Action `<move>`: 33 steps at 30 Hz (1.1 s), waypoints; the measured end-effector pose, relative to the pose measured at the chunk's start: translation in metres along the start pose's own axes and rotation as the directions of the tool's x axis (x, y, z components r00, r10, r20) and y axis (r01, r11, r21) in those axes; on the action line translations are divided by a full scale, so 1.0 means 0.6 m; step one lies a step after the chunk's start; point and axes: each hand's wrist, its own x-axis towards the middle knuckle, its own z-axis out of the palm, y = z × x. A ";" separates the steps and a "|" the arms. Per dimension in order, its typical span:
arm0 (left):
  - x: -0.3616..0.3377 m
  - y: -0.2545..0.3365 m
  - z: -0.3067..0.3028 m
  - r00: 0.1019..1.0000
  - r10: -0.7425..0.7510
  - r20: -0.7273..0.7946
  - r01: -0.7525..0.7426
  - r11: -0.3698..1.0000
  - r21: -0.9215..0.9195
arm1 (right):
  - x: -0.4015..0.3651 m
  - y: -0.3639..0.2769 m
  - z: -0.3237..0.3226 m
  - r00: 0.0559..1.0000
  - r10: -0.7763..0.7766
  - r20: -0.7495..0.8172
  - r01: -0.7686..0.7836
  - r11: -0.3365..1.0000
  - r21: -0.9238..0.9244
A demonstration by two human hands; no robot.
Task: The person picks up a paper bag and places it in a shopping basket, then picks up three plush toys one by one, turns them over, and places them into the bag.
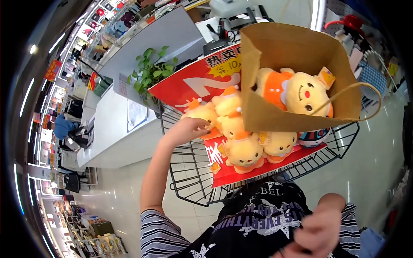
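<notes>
l hand point(189, 130), fingers bent, touches left plush point(201, 113), can't tell grip; r hand point(317, 232) blurry nr shirt point(254, 221), can't tell state; paper bag point(301, 47) on right w/ toy point(301, 92) in.

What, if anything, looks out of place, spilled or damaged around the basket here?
One dark patterned toy, partly hidden by the paper bag, looks odd at the wire basket's right end: the other toys visible there are yellow and orange. I see nothing spilled or damaged.
</notes>
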 end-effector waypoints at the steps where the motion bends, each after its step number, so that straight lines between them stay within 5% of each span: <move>1: 0.006 -0.004 0.009 0.997 -0.027 0.066 0.024 0.999 0.045 | 0.003 0.004 0.024 0.990 0.138 0.041 -0.139 0.990 0.032; 2: 0.014 -0.006 0.019 0.998 -0.027 0.062 0.025 0.999 0.035 | 0.005 0.008 0.049 0.958 0.273 0.086 -0.278 0.959 0.054; 4: 0.037 -0.008 0.043 0.962 -0.006 0.273 -0.079 0.951 0.298 | -0.016 0.013 0.093 0.867 0.437 0.241 -0.456 0.890 0.026; 8: 0.076 -0.013 0.121 0.926 0.050 0.374 -0.187 0.922 0.340 | -0.077 -0.003 0.184 0.718 0.624 0.307 -0.648 0.761 -0.033; 10: 0.087 -0.020 0.166 0.924 0.083 0.374 -0.242 0.883 0.402 | -0.100 -0.023 0.211 0.573 0.716 0.399 -0.766 0.641 -0.051; 18: 0.106 -0.030 0.194 0.925 0.142 0.352 -0.261 0.911 0.320 | -0.138 -0.072 0.232 0.416 0.846 0.333 -0.882 0.465 -0.080; 22: 0.077 0.002 0.175 0.882 -0.001 0.472 -0.203 0.902 0.381 | -0.151 -0.060 0.191 0.386 0.865 0.322 -0.890 0.441 -0.118; 27: -0.020 0.052 0.104 0.946 -0.092 0.312 0.007 0.965 0.263 | -0.194 -0.044 0.170 0.289 0.922 0.259 -0.937 0.328 -0.121; 29: -0.060 0.067 0.073 0.968 -0.126 0.217 0.076 0.971 0.225 | -0.210 -0.040 0.164 0.178 0.905 0.387 -0.966 0.235 -0.104; 32: -0.125 0.070 0.035 0.994 -0.072 0.083 0.064 0.993 0.098 | -0.230 -0.024 0.164 0.134 0.819 0.558 -0.964 0.238 -0.118; 33: -0.149 0.063 0.031 0.997 0.076 -0.017 -0.078 0.983 -0.164 | -0.236 -0.022 0.171 0.121 0.826 0.550 -0.981 0.183 -0.058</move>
